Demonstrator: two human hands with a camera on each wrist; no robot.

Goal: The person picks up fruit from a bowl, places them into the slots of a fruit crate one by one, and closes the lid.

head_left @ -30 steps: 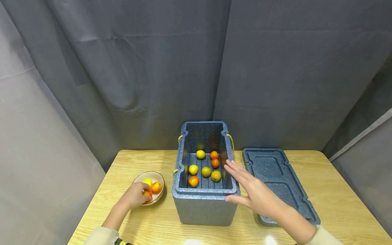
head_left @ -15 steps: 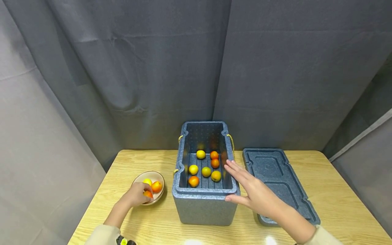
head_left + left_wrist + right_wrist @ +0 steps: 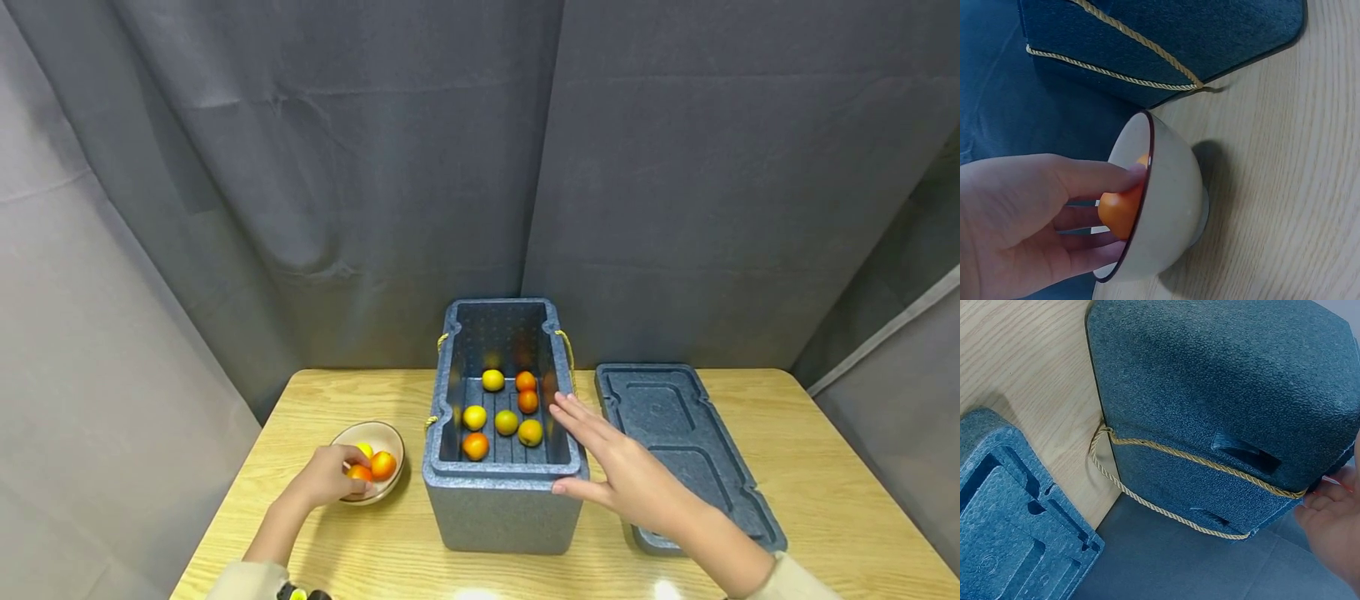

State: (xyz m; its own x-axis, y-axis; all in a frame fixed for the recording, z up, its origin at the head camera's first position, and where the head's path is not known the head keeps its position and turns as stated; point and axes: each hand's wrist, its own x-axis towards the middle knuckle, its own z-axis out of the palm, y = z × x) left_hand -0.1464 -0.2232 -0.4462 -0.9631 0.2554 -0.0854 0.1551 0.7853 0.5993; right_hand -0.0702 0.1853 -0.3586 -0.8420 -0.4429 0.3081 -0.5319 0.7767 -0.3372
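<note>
At the table's left, my left hand [image 3: 321, 477] reaches into a cream bowl [image 3: 1175, 200] with a dark rim. Thumb and fingers grip a round, smooth orange fruit [image 3: 1117, 212], partly hidden by the bowl wall in the left wrist view. Beside it in the bowl lie a yellow fruit [image 3: 365, 450] and another orange fruit [image 3: 383, 465]. My right hand [image 3: 637, 477] rests with straight fingers on the right rim of a deep grey-blue foam box [image 3: 504, 518], holding nothing. Several yellow, greenish and orange fruits [image 3: 506, 422] lie spread on the box's floor.
A matching foam lid [image 3: 663, 408] lies flat on the wooden table [image 3: 817, 483], right of the box. Yellow rope handles [image 3: 1200, 461] hang along the box's sides. Grey curtains [image 3: 420, 167] stand behind and at both sides.
My left hand and the orange fruit in its fingers have shifted very slightly within the bowl. The right hand stays on the box rim.
</note>
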